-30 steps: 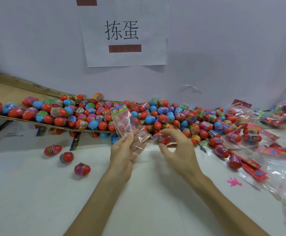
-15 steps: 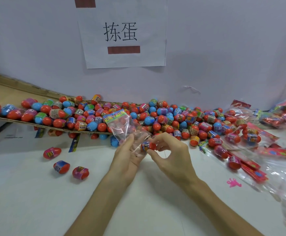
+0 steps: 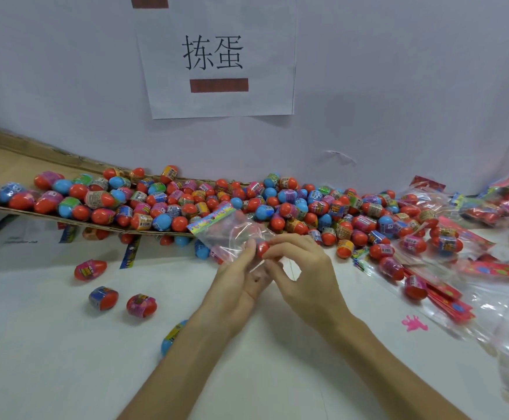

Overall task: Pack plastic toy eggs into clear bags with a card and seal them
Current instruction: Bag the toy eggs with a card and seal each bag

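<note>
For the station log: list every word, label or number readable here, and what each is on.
"拣蛋": black characters on the white sheet on the wall.
Wrappers on the toy eggs: print too blurred to read.
Header card of the clear bag: colourful print, unreadable.

The heap of eggs [image 3: 277, 207] is mostly red and sky-blue halves, each belted with a busy printed band in pink, green, yellow or purple. The clear bag [image 3: 232, 234] wears a rainbow-speckled header card [image 3: 210, 218]; the egg [image 3: 261, 248] at its mouth is red. White bench [image 3: 50, 359], brown cardboard [image 3: 4, 159], a white sign [image 3: 216, 56] with black characters and a dark red bar, one hot-pink toy [image 3: 414, 323].
</note>
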Demonstrator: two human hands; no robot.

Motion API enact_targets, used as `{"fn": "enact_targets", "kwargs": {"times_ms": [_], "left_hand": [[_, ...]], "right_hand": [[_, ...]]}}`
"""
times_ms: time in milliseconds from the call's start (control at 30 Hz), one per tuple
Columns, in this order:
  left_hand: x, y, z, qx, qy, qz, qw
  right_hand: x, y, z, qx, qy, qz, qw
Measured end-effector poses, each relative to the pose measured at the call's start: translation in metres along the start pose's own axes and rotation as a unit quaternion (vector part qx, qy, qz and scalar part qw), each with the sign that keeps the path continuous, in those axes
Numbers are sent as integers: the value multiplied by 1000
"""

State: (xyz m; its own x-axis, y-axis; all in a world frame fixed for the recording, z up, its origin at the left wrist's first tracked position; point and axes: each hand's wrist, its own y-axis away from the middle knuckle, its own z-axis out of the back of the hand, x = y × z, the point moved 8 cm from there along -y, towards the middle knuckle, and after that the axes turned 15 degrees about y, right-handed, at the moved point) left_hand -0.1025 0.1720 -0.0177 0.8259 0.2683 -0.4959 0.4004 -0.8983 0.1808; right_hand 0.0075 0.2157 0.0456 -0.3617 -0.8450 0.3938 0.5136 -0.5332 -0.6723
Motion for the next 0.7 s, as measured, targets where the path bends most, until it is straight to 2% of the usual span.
{"fn": "enact_targets", "kwargs": {"times_ms": [267, 433, 500, 567, 633, 700], "left_hand": [[-7, -3, 1, 2, -7, -24, 1000], [-27, -9, 8, -21, 11, -35, 999], [-33, -11, 9, -25, 30, -32, 999], [-39, -12, 12, -30, 41, -34, 998], [-49, -12, 11, -18, 19, -43, 999], [-65, -11, 11, 2, -6, -58, 998]], "right_hand": [[6, 4, -18, 75, 73, 24, 994], [20, 2, 8, -5, -24, 30, 999], [37, 6, 6, 48, -68, 71, 994], [58, 17, -11, 146, -74, 119, 979], [71, 32, -35, 232, -10, 159, 960], [72, 41, -56, 280, 66, 166, 943]]}}
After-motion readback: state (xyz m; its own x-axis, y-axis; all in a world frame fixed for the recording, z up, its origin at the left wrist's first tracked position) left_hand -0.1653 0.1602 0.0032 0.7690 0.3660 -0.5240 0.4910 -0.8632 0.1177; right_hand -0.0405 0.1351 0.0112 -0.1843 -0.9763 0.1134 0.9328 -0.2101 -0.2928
